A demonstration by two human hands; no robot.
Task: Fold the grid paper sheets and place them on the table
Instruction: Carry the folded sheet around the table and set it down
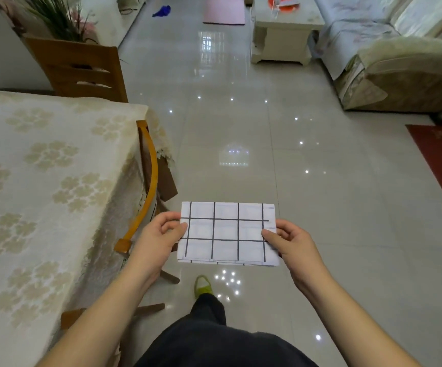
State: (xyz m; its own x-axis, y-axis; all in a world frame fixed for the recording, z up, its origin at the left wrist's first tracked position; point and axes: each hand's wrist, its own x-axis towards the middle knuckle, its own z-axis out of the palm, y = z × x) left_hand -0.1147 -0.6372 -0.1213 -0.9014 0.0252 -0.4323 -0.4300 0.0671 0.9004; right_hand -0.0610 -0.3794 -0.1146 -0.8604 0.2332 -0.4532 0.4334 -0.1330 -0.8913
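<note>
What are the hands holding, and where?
Folded grid paper: left hand pinches its left edge, right hand pinches its right edge.

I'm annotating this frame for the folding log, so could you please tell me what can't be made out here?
- How many layers the folded grid paper has: head view, only its top face shows.
- The fingers under it: the sheet hides those of the left hand and right hand.
- The table: cut off by the left edge.
- The items on the far coffee table: cut off by the top edge, too small.

Home living rm: sofa [399,62], coffee table [286,27], tiled floor [241,115], clothed dining table [42,168].
</note>
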